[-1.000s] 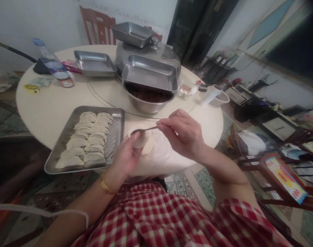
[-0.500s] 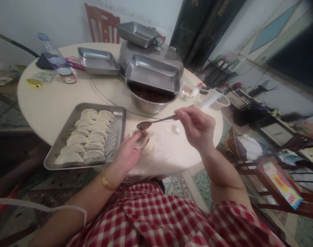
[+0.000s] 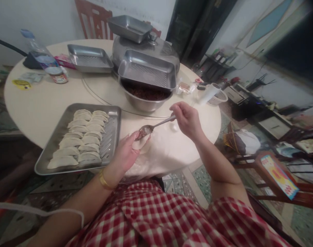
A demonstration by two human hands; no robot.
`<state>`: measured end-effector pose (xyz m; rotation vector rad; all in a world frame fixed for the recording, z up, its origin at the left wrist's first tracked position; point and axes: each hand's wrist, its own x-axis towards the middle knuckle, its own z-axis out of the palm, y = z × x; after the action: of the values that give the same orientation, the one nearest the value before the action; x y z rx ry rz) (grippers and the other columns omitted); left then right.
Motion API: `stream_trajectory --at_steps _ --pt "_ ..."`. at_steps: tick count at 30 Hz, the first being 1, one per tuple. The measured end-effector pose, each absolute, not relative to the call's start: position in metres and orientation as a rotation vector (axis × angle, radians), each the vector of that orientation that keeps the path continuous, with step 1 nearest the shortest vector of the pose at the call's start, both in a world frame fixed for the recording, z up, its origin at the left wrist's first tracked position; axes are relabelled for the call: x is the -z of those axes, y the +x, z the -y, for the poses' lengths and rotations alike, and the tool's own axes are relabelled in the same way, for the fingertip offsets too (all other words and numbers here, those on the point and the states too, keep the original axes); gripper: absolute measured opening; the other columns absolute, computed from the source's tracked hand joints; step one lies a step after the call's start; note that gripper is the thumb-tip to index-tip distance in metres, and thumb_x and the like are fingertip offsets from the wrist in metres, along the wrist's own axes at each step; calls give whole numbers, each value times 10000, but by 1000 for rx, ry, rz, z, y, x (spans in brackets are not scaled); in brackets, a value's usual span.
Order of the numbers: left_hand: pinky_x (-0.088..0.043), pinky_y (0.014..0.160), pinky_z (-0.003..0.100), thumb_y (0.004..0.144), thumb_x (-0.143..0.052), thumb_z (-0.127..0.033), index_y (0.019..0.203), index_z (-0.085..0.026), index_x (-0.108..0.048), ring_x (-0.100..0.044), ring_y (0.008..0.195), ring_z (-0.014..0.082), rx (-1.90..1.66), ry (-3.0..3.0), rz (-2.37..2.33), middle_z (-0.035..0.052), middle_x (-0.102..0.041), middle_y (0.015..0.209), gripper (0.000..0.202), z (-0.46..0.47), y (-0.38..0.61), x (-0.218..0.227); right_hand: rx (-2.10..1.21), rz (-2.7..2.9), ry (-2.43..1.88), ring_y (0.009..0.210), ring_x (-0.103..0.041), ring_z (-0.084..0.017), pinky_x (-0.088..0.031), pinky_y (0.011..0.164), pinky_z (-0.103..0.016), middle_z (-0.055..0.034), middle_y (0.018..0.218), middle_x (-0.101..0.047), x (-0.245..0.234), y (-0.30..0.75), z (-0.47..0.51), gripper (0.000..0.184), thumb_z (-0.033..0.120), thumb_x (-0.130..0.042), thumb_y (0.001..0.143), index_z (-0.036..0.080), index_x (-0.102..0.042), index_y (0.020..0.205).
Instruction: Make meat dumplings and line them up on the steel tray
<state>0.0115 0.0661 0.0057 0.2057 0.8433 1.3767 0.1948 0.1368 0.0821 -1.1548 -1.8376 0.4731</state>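
My left hand (image 3: 124, 152) cradles a round dumpling wrapper (image 3: 139, 143), its fingers curled around the edge. Dark filling (image 3: 141, 134) sits on the wrapper. My right hand (image 3: 186, 119) grips the handle of a metal spoon (image 3: 147, 129), whose bowl presses at the filling. Left of my left hand lies a metal tray (image 3: 114, 137) with two columns of folded dumplings (image 3: 89, 148). Beyond the hands stands a metal bowl (image 3: 146, 104) of dark filling, with an angled metal tray (image 3: 147, 70) resting over its far side.
A lidded metal pot (image 3: 169, 51) carries another tray (image 3: 130, 27) on top. Farther left are an empty tray (image 3: 91, 60), a plastic bottle (image 3: 40, 55) and a jar (image 3: 58, 75). A white basket (image 3: 218, 98) stands at the table's right edge. A small white lump (image 3: 174, 127) lies near my right hand.
The spoon's bowl has tipped and now presses on the filling in the wrapper. My right hand has moved slightly left. The view has shifted a little.
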Motion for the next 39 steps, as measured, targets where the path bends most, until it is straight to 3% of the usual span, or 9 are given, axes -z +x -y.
stream_trajectory --at_steps 7,11,17,26,29,32,35,39 --pt "-577 842 253 784 -672 -80 705 -114 -705 -679 835 117 -1411 218 -815 25 -731 819 92 -67 15 -4 -837 1551 -1274 430 -554 -72 -422 466 -193 62 465 -566 -72 199 -165 214 269 -572 867 171 -631 686" --pt "-563 828 239 739 -701 -61 726 -115 -706 -683 849 121 -1392 238 -824 30 -740 846 55 -67 18 -4 -986 1433 -1375 402 -516 -56 -387 443 -169 55 432 -551 -69 196 -169 199 182 -566 843 148 -624 656" --pt "-545 776 224 721 -707 -53 715 -145 -704 -697 797 129 -1387 246 -850 19 -747 810 92 -70 18 -3 -1206 1292 -1455 365 -454 -49 -346 417 -167 52 409 -522 -57 196 -177 199 180 -580 824 147 -601 629" --pt "-589 769 226 833 -595 -24 697 -111 -693 -689 740 109 -1379 136 -898 29 -716 736 189 -73 17 -7 -1284 1215 -1436 357 -431 -46 -343 401 -166 52 420 -505 -51 203 -194 215 200 -557 856 147 -587 650" --pt "-603 793 247 888 -559 -65 693 -114 -680 -690 768 117 -1364 65 -923 38 -713 750 234 -74 15 -15 -1158 1247 -1355 392 -444 -44 -353 421 -168 61 460 -504 -64 205 -210 229 275 -567 887 169 -575 684" --pt "-609 796 256 921 -534 -102 729 -117 -681 -695 796 129 -1369 32 -920 51 -725 793 242 -75 10 -23 -829 1362 -1247 465 -496 -65 -403 476 -198 47 533 -535 -75 209 -237 272 389 -543 913 189 -581 733" --pt "-621 784 299 961 -481 -169 757 -108 -693 -708 827 169 -1378 17 -894 79 -742 836 300 -74 5 -30 -379 1524 -1227 635 -597 -124 -487 648 -279 13 636 -583 -79 212 -267 296 402 -474 950 203 -586 763" --pt "-631 772 338 961 -448 -154 797 -87 -713 -715 848 198 -1385 13 -865 97 -758 869 319 -71 -1 -32 70 1824 -1185 865 -633 -175 -468 852 -333 -29 744 -627 -68 201 -290 282 357 -442 980 206 -601 803"
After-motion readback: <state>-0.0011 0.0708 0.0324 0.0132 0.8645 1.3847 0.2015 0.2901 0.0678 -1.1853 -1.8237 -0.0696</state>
